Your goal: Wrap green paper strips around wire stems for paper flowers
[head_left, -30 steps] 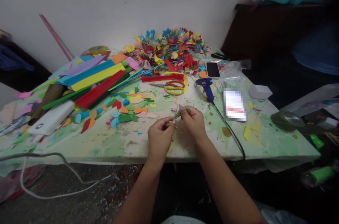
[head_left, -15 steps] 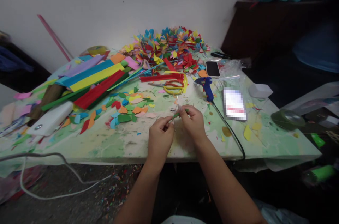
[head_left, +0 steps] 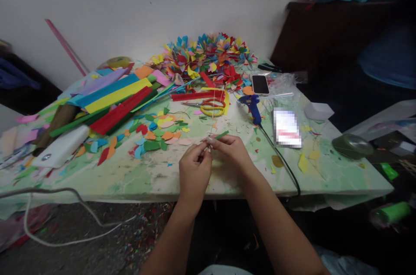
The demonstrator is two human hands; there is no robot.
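Note:
My left hand is closed in a pinch around the lower end of thin pale wires, which rise away from me toward the scissors. My right hand meets it fingertip to fingertip and is closed on a narrow green paper strip, whose free end sticks out to the right above the fingers. The exact join between strip and wires is hidden by my fingertips. Beyond the hands lie scissors with red and yellow handles. A blue glue gun rests to the right of them.
Cut paper petals and leaves are scattered left of my hands. Crepe paper rolls and a white device lie farther left. Paper flowers are heaped by the wall. A black cord, two phones and tape occupy the right.
Both hands have drawn slightly nearer me and closer together. The green strip now points up to the right from my right fingers, and the wires stand out more clearly.

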